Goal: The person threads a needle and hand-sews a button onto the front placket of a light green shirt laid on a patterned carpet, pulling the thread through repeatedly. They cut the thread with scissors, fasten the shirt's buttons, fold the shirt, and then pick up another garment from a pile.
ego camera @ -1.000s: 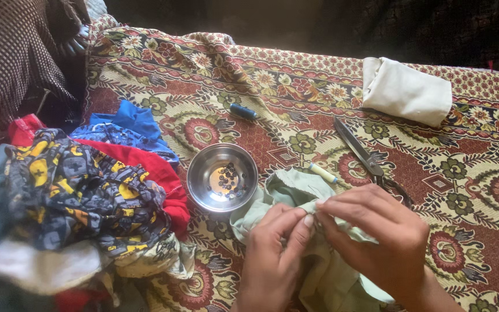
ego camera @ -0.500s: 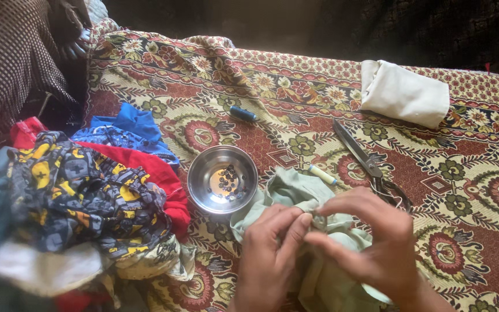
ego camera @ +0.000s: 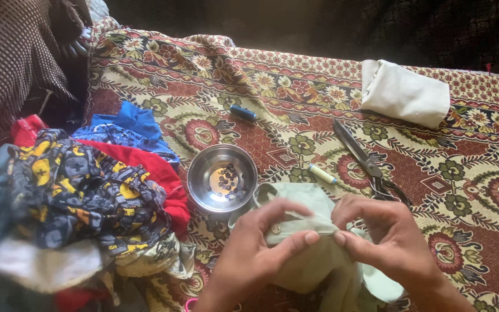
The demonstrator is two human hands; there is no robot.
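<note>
A pale green garment lies bunched at the near edge of the patterned cover. My left hand grips its folded edge from below, thumb stretched along the seam beside a small button. My right hand pinches the same edge just to the right, fingertips almost meeting the left thumb. A steel bowl holding several small dark buttons stands just beyond my left hand.
A heap of coloured clothes fills the left side. Long scissors lie beyond my right hand, with a small pale thread spool next to them. A blue spool and a folded white cloth lie farther back.
Both hands have turned and spread the green garment flatter, bringing a button into sight. My left thumb now stretches along the edge; the right hand shifted slightly right.
</note>
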